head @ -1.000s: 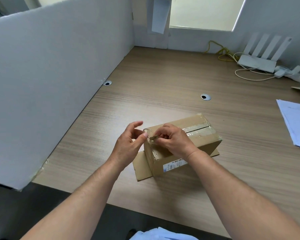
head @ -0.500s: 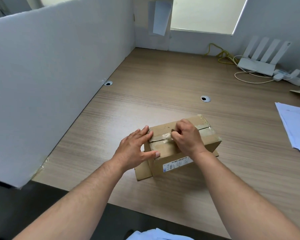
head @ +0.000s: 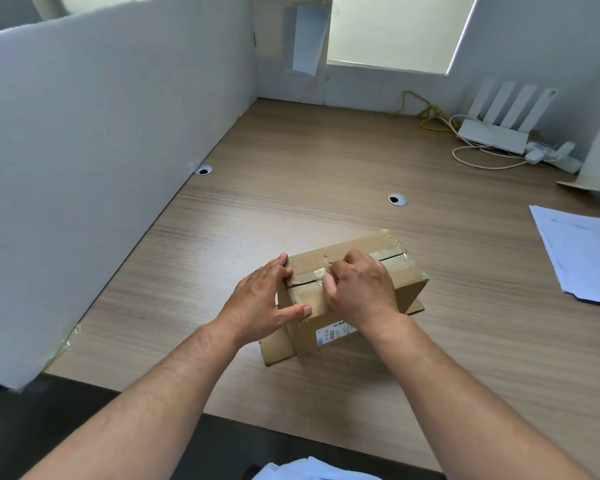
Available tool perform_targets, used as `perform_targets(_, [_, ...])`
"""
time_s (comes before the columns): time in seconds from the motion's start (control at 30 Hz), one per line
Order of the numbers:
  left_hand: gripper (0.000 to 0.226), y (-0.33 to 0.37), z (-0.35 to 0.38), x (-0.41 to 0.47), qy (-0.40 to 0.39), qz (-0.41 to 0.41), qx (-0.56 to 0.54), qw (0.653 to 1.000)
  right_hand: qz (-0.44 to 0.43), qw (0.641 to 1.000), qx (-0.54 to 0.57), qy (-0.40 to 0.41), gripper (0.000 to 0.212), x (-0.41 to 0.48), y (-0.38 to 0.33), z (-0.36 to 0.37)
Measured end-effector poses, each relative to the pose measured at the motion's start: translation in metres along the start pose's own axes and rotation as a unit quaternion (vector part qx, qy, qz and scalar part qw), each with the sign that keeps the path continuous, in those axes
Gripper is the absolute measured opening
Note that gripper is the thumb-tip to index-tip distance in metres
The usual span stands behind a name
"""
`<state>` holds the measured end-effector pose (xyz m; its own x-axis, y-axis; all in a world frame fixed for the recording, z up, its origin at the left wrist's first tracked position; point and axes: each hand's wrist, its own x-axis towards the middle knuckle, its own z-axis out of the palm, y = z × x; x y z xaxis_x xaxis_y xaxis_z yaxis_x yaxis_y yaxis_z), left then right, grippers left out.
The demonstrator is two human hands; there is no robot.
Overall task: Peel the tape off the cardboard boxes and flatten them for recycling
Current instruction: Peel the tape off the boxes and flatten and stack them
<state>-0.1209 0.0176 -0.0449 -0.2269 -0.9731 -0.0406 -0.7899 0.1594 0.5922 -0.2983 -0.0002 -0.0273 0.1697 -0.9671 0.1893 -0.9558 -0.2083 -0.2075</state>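
Left hand (head: 262, 303): fingers straight and together, laid flat against the left end of the cardboard box (head: 407, 287), thumb stretched along its near top edge. Right hand (head: 361, 289): on top of the box, fingers curled, pinching a crumpled bit of clear tape (head: 321, 273) at the centre seam. The box stands between both hands, near the front edge of the wooden table (head: 291, 174), its top flaps closed; contents cannot be seen. White label (head: 333, 336) on its near face. A loose cardboard flap (head: 278, 348) sticks out flat from under it. Papers (head: 582, 251) lie well apart at right. Router (head: 496, 133) at far right corner. White partition (head: 84, 168) along the left.
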Motion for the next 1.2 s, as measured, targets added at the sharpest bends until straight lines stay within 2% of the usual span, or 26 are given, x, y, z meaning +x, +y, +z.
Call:
perform_targets(0.1, [0.097, 0.003, 0.0, 0.0, -0.004, 0.002, 0.013, 1.0, 0.009, 1.0, -0.007, -0.004, 0.034, 0.002, -0.007, 0.0])
perform_targets(0.23, [0.113, 0.011, 0.006, 0.004, -0.012, -0.005, 0.057, 0.998, 0.033, 0.999, 0.038, 0.004, 0.018, 0.003, -0.013, 0.002])
perform_targets(0.33, [0.106, 0.011, 0.007, 0.007, 0.004, -0.003, 0.054, 0.999, 0.083, 0.991, 0.102, 0.0, 0.016, 0.003, -0.011, 0.001])
perform_targets(0.47, [0.097, 0.009, 0.006, 0.007, 0.018, 0.014, 0.051, 0.998, 0.201, 0.953, 0.224, 0.014, 0.024, 0.011, -0.006, -0.007])
perform_targets(0.53, [0.095, 0.007, 0.005, 0.007, 0.018, 0.018, 0.051, 0.998, 0.216, 0.954, 0.209, 0.017, 0.016, 0.014, -0.004, -0.007])
perform_targets(0.6, [0.095, 0.006, 0.005, 0.008, 0.017, 0.021, 0.055, 0.998, 0.193, 0.97, 0.15, 0.005, 0.015, 0.012, -0.004, -0.006])
perform_targets(0.73, [0.095, 0.005, 0.004, 0.01, 0.014, 0.025, 0.059, 0.998, 0.132, 0.991, 0.013, -0.033, 0.043, 0.007, -0.006, -0.006])
perform_targets(0.8, [0.095, 0.005, 0.004, 0.01, 0.016, 0.028, 0.059, 0.998, 0.111, 0.993, -0.027, -0.035, 0.049, 0.008, -0.01, -0.006])
perform_targets(0.97, [0.096, 0.003, 0.002, 0.012, 0.014, 0.039, 0.06, 0.997, 0.044, 0.998, -0.044, -0.012, 0.027, 0.006, -0.022, 0.0])
perform_targets(1.07, [0.1, -0.001, -0.004, 0.014, -0.005, 0.05, 0.06, 0.997, 0.026, 0.997, -0.07, -0.007, 0.024, 0.006, -0.024, 0.0])
perform_targets(1.13, [0.11, -0.005, -0.01, 0.016, -0.031, 0.054, 0.064, 0.996, 0.046, 0.997, -0.058, -0.018, 0.022, 0.004, -0.024, 0.0])
perform_targets(1.2, [0.116, -0.011, -0.017, 0.017, -0.047, 0.061, 0.069, 0.995, 0.106, 0.994, -0.003, -0.014, 0.018, 0.005, -0.018, -0.003])
